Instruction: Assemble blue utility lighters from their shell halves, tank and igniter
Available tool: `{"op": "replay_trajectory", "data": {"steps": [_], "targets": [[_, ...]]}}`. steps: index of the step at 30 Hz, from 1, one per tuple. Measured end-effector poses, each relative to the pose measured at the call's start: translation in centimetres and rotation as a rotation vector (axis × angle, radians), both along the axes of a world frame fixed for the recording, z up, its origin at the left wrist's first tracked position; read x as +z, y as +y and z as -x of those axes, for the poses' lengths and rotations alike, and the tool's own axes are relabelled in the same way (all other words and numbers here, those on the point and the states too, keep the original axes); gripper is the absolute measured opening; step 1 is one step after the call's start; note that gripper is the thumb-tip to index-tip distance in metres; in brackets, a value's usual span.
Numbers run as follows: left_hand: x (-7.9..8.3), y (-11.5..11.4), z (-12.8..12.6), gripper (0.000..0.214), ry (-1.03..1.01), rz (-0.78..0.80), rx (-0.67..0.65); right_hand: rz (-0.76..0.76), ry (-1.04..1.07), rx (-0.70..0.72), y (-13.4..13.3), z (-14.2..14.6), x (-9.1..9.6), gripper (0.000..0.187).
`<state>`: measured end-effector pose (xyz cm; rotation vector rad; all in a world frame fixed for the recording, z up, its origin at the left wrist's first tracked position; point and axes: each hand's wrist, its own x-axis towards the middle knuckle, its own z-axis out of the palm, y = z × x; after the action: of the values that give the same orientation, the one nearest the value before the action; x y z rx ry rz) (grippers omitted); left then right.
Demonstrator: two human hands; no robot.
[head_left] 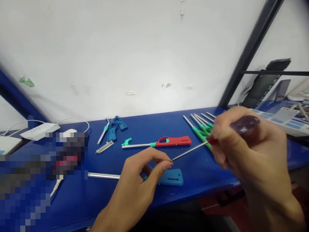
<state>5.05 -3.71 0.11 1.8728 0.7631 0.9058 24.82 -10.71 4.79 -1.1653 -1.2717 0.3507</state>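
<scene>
My right hand (246, 151) is closed round the dark red handle of a screwdriver (189, 151), whose thin metal shaft points down to the left. At its tip, the thumb and index finger of my left hand (140, 180) are pinched together; whatever is between them is too small to make out. Under my left hand lies a blue gas lighter (172, 176) with a long silver tube, its middle covered by my fingers. Just beyond, a red gas lighter (173, 141) rests on the table, with a loose turquoise trigger (126, 141) by its tube end.
Several green lighters (201, 133) lie together on the right, partly behind my right hand. Opened blue casing halves (116, 129), a loose tube (103, 135) and a small clear part (105, 147) sit at the back left. A white cable (83, 120) and a blurred-out area occupy the table's left.
</scene>
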Motion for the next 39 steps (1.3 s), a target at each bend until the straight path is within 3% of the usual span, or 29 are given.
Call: {"op": "replay_trajectory", "data": {"steps": [4, 9, 15, 28, 39], "targets": [[-1.0, -0.2, -0.7, 0.017, 0.129, -0.150, -0.078, 0.017, -0.073, 0.092, -0.4, -0.6, -0.1, 0.046], [-2.3, -0.7, -1.5, 0.013, 0.202, -0.288, -0.172, 0.086, -0.334, 0.011, -1.8, 0.2, 0.8, 0.043], [-3.5, -0.2, -2.8, 0.014, 0.224, -0.523, -0.225, 0.192, -0.411, 0.055, -2.1, 0.8, 0.4, 0.035], [-3.6, 0.1, -2.5, 0.010, 0.240, -0.401, -0.218, 0.162, -0.452, 0.057, -0.7, 1.1, -0.1, 0.039], [-4.5, 0.7, -3.1, 0.013, 0.178, -0.595, -0.168, 0.142, -0.452, -0.006, -0.5, 1.4, -0.4, 0.045]]}}
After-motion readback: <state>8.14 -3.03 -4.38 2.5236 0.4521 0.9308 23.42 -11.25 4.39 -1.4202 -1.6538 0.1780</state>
